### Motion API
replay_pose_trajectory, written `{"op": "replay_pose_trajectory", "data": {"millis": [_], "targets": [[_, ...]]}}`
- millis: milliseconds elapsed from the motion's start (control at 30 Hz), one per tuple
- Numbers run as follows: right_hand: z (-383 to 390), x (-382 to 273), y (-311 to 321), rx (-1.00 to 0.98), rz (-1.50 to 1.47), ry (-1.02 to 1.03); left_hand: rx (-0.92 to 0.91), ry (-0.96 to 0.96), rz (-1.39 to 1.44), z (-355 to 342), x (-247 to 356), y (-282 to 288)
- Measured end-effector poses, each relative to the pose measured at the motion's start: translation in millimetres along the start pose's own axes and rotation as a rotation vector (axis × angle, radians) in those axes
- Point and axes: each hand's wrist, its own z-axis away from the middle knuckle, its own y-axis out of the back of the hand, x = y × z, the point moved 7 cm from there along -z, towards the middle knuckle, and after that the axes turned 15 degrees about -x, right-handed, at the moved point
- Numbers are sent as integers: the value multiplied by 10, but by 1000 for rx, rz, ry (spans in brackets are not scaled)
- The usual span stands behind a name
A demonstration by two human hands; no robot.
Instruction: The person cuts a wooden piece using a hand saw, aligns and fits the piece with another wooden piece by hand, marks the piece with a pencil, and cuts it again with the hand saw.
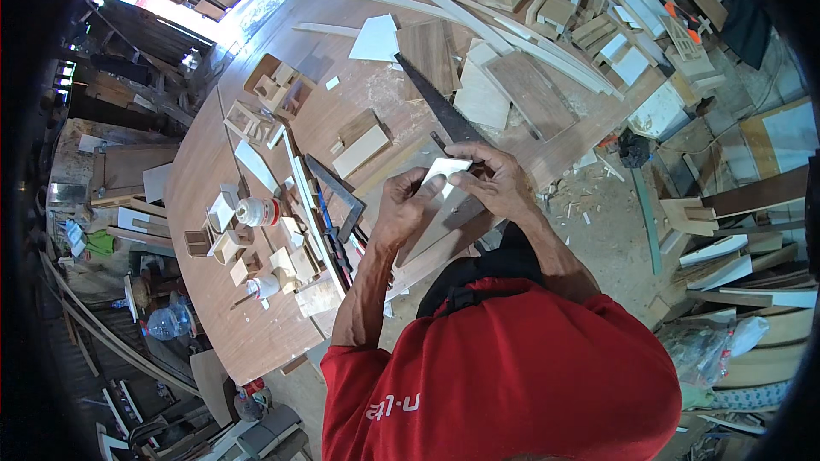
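I see a small white-faced piece at the centre of the frame, held between two hands. The left hand has its fingers curled nearly closed on the piece's left side; the right hand pinches its right side, thumb on top. Above them I note a dark saw blade slanting over the worktable; a white bottle lies left of centre.

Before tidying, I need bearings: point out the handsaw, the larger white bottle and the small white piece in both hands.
Handsaw (pixel 442 107): head view, blade's middle.
Larger white bottle (pixel 255 212): head view, body.
Small white piece (pixel 447 167): head view, upper face.
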Motion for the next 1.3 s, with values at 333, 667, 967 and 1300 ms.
{"op": "replay_pose_trajectory", "data": {"millis": [333,667,967,1300], "targets": [[-93,96,-5,16,82,97,-5,40,641,26,-167,-38],[-134,236,-39,81,61,28,56,10,717,15,-166,-57],[-105,281,-199,-24,-25,80,79,-28,759,-17,-209,5],[-19,547,-178,91,-248,-118,225,-22,-324,107,15,73]]}}
